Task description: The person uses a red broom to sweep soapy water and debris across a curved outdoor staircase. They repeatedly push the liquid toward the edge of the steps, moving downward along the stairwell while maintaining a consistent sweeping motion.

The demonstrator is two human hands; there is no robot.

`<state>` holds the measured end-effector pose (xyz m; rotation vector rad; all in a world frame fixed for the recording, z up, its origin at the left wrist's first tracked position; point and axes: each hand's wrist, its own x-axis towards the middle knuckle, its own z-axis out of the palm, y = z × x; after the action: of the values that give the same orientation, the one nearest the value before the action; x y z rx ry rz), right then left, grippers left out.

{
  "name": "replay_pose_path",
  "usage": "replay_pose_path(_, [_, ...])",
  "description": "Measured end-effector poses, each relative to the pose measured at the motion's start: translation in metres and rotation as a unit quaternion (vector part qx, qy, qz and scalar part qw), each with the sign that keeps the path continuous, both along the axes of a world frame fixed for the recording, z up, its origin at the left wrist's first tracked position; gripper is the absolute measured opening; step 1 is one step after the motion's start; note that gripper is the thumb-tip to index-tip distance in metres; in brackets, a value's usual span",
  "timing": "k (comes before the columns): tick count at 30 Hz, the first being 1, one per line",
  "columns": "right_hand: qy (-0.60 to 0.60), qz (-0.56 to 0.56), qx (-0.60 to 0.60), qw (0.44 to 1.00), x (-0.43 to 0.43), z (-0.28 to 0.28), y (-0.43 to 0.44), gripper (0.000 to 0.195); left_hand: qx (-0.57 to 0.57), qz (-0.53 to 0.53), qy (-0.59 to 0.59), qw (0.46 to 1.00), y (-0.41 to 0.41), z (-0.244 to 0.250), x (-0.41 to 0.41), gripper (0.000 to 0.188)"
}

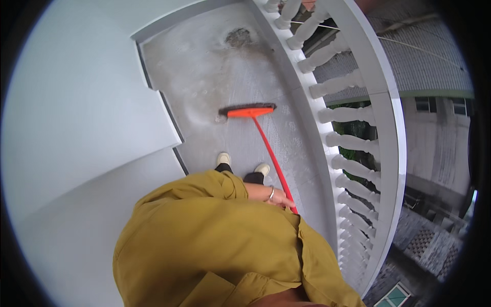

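Observation:
A long red broom handle [273, 157] slants down across the floor from a wide orange-red broom head [251, 112] with a dark edge along its far side. This head rests on the grey balcony floor [245, 142], some way beyond my feet. My left hand [283, 199], with a silver bracelet at the wrist, is closed around the handle's near part. Below that hand the handle passes out of sight behind my mustard-yellow shirt [215, 238]. My right hand is not in view; its sleeve runs down the right side. Pale shoes [262, 169] stand near the handle.
A white balustrade [391, 115] with turned balusters curves along the right, above a low ledge. White walls [84, 96] with a stepped corner bound the left side. Towards the floor's far end lies a dark, rough patch [238, 37]. Neighbouring roofs show beyond the railing.

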<state>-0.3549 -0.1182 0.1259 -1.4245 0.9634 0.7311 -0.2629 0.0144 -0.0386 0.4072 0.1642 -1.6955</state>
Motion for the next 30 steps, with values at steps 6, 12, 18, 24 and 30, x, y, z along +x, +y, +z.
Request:
replay_pose_path(6, [-0.006, -0.03, 0.15, 0.988, 0.129, -0.084, 0.008, 0.041, 0.264, 0.212, -0.198, 0.92, -0.012, -0.066, 0.112, 0.021])
replay_pose_path(12, [-0.022, 0.097, 0.064, 0.993, 0.099, -0.023, -0.061, 0.042, 0.218, 0.177, -0.138, 0.95, -0.016, -0.042, 0.1, 0.041])
replay_pose_path(18, [0.014, 0.182, -0.033, 0.983, 0.048, 0.021, -0.098, 0.042, 0.083, 0.098, 0.005, 0.992, -0.076, -0.035, 0.006, 0.026])
replay_pose_path(24, [0.005, 0.205, -0.02, 0.979, 0.051, -0.044, -0.107, 0.043, 0.182, 0.177, 0.148, 0.956, -0.07, -0.092, 0.011, 0.013])
replay_pose_path(30, [-0.011, 0.122, 0.062, 0.991, 0.122, -0.085, -0.058, 0.043, 0.426, 0.294, -0.114, 0.848, -0.027, -0.118, 0.148, 0.012])
